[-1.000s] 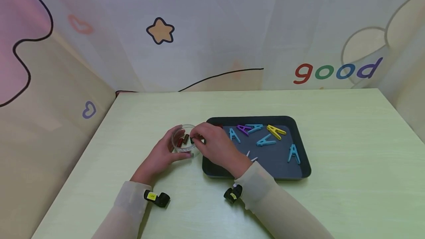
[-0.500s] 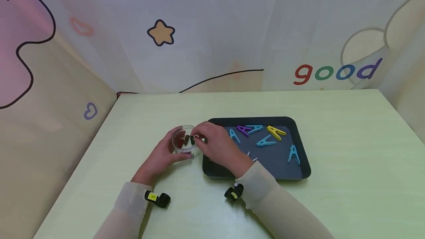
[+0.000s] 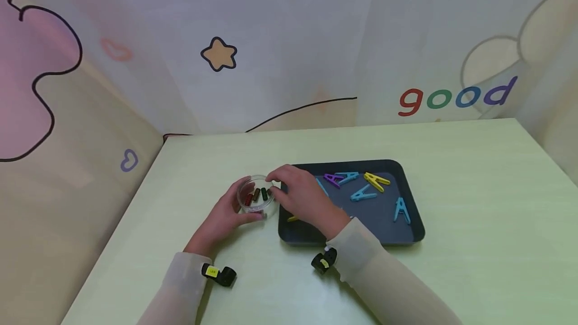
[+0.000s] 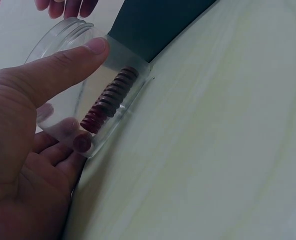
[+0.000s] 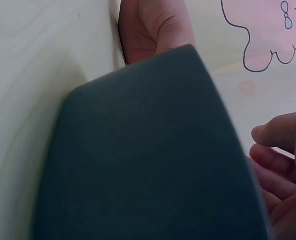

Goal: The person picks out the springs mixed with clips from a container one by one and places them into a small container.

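My left hand (image 3: pixel 223 217) grips a small clear jar (image 3: pixel 254 209) at the left end of the tray. Thumb and fingers stand on either side of it. Inside lie several coil springs, among them a red one (image 3: pixel 249 199), a brownish one (image 3: pixel 256 194) and a dark green one (image 3: pixel 264 193). In the left wrist view the springs (image 4: pixel 110 97) line up along the jar's bottom. My right hand (image 3: pixel 307 197) hovers at the jar's right rim, thumb and index finger apart. Nothing shows between these fingertips in the right wrist view, where the tray's dark side fills the middle.
A dark grey tray (image 3: pixel 370 229) lies right of the jar, partly under my right forearm. It holds several blue clothespins (image 3: pixel 401 210), a purple clothespin (image 3: pixel 333 180) and a yellow clothespin (image 3: pixel 376 181). Behind the table (image 3: pixel 474 189) hangs a printed cloth (image 3: pixel 289 39).
My right thumb and index finger have parted from the dark green spring, which now lies in the jar. The left hand keeps its grip on the jar. The head view has shifted slightly.
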Tool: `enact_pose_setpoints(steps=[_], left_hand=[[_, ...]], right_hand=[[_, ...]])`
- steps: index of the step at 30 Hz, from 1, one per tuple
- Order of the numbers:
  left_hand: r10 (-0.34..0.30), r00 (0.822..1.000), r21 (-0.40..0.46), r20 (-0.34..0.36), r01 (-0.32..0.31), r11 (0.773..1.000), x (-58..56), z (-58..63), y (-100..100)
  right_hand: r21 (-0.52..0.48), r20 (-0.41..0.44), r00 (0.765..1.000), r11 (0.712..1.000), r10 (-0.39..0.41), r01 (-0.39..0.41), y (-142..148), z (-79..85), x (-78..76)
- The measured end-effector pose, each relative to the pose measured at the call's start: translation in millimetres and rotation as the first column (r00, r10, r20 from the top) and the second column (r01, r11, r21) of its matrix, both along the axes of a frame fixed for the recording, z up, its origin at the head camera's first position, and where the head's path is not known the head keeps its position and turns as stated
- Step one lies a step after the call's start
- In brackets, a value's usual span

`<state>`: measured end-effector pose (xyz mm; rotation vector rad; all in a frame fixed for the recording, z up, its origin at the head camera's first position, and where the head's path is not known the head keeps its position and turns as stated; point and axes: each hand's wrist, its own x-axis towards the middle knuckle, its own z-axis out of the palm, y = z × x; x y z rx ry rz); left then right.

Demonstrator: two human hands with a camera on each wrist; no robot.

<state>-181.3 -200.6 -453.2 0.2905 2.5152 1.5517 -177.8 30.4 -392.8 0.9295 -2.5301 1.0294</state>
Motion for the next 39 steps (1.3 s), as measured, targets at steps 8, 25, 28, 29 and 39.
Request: enact_pose_setpoints(steps=[8, 25, 28, 29, 39], left_hand=[[-0.001, 1.0, 0.016, -0.023, 0.002, 1.0, 2.4, -0.2, -0.8], [0.018, 1.0, 0.01, 0.014, -0.018, 1.0, 5.2, -0.9, 2.3], [0.016, 1.0, 0.006, 0.025, -0.016, 1.0, 5.5, 1.2, 2.8], [0.008, 1.0, 0.008, 0.022, -0.008, 1.0, 5.6, 1.6, 2.7], [-0.009, 1.0, 0.044, -0.017, 0.01, 0.999, 5.9, 1.3, 1.4]], right_hand=[[-0.003, 0.003, 0.999, 0.999, -0.048, 0.048, 2.8, 2.9, -3.0], [0.07, 0.171, 0.973, 0.987, -0.156, 0.146, 13.3, 4.4, -8.8], [0.098, 0.218, 0.959, 0.982, -0.18, 0.162, 14.5, 4.2, -9.0], [0.105, 0.233, 0.955, 0.981, -0.185, 0.165, 14.9, 3.8, -8.9], [0.167, 0.233, 0.951, 0.972, -0.202, 0.166, 16.9, 0.4, -13.0]])
